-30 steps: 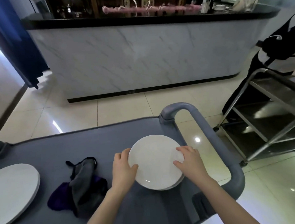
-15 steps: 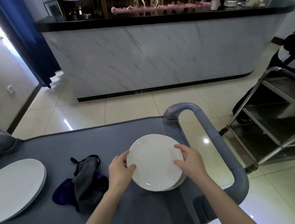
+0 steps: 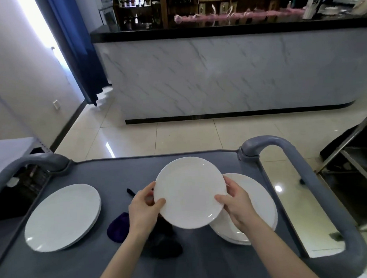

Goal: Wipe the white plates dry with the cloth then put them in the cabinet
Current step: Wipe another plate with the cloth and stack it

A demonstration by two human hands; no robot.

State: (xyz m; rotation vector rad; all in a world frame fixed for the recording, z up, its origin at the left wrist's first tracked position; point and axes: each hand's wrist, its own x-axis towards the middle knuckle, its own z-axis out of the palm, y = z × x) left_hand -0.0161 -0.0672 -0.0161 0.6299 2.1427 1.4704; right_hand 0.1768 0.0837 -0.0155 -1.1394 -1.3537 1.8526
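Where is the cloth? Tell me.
Head view: the cloth lies on the grey cart, low centre, partly hidden beneath the left hand and the held plate.

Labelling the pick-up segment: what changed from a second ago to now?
The left hand and right hand lifted the top plate off the stack and brought it up and left, over the cloth, gripping its edges. The stack, the big plate at the left and the cloth stayed put on the cart.

Grey cart (image 3: 116, 173) (marble counter (image 3: 228, 73) beyond)
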